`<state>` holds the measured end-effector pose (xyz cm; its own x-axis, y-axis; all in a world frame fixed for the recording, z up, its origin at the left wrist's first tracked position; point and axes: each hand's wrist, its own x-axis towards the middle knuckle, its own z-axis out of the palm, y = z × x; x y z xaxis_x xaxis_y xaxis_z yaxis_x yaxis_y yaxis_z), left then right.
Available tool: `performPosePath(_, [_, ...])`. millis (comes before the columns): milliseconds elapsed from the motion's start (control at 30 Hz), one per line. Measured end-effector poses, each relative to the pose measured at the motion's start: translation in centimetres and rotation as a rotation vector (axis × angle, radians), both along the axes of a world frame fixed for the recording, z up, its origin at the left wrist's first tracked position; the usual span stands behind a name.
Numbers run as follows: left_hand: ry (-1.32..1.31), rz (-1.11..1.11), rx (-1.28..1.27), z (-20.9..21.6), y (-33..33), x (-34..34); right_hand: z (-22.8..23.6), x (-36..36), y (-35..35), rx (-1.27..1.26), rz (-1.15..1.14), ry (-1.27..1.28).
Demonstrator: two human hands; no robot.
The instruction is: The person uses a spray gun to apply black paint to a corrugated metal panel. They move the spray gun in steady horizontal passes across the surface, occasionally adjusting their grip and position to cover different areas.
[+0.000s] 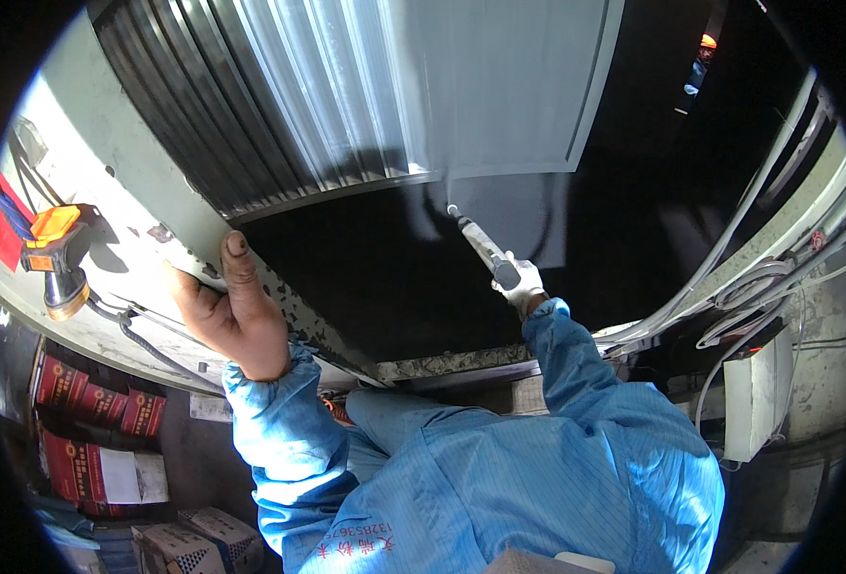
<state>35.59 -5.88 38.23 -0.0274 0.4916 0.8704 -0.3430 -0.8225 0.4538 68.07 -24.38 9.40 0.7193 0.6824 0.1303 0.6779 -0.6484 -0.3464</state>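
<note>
My right hand (522,285), in a white glove, grips a white-and-grey spray gun (483,247). The gun points away from me, its tip close below the lower edge of a large hanging panel; a faint pale haze shows at the tip. One side of the panel is a ribbed metal part (279,105), the other a smooth grey face (509,96). My bare left hand (241,316) rests against the worn pale frame (155,191) of the opening, thumb stretched out and apart from the fingers. Bright light partly washes out those fingers.
A black-and-orange lamp-like device (54,258) with a cable sits on the left wall. Red printed boxes (88,402) and cartons (193,545) stand at lower left. Hoses and cables (758,277) run along the right edge, above a white box (758,392). The booth interior is dark.
</note>
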Motion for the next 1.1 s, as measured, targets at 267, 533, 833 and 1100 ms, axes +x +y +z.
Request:
performPosePath(267, [0.028,-0.037,-0.162,-0.2,-0.7,-0.4,5.0,2.9,2.7,0.115,0.162,-0.182])
performPosePath(533, [0.037,-0.004,-0.245,0.2,-1.0,-0.2,14.0,2.7,3.5,0.117,0.130,-0.202])
performPosePath(833, [0.045,0.086,-0.244,0.4,-1.1,-0.1,13.9,1.7,2.2,0.287,0.089,-0.100])
performPosePath(1100, [0.059,0.001,-0.313,0.6,-1.4,-0.2,7.0,0.6,2.3,0.016,0.229,-0.158])
